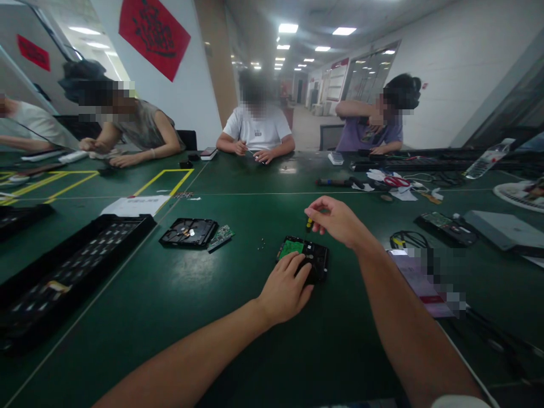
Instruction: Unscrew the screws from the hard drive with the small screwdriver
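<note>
A black hard drive (322, 258) lies on the table in front of me, with a green circuit board (292, 246) on its upper face. My left hand (285, 290) rests over the drive's near side, its fingers spread across the casing and the board's edge. Just above the far right corner, my right hand (338, 221) pinches a small screwdriver (309, 224) with a yellow and black handle. The screwdriver is upright; whether its tip touches the drive cannot be made out. Several tiny screws (261, 243) are scattered left of the drive.
Further left lie another drive casing (187, 233) and a loose circuit board (221, 235). A long black tray (140, 224) stands at the left. On the right are another hard drive (448, 228), a grey box (505, 229) and cables. Several people sit across the table.
</note>
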Demonstrator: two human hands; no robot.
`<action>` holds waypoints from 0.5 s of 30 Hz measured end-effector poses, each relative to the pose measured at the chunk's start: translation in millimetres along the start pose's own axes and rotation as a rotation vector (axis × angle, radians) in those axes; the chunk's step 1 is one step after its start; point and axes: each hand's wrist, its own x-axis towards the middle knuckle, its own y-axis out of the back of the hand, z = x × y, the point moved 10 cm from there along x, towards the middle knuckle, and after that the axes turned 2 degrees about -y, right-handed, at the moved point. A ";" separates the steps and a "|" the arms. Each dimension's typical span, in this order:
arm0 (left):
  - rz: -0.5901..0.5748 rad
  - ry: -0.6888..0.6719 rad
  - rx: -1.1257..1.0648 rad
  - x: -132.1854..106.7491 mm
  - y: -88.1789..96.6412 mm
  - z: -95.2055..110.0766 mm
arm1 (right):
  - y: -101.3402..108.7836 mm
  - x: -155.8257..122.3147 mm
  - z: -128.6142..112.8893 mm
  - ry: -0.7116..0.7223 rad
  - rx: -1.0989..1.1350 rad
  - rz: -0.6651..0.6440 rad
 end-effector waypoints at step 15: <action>-0.035 0.121 0.077 -4.5 -7.7 -17.1 | -1.0 5.7 3.3 0.078 -0.093 -0.010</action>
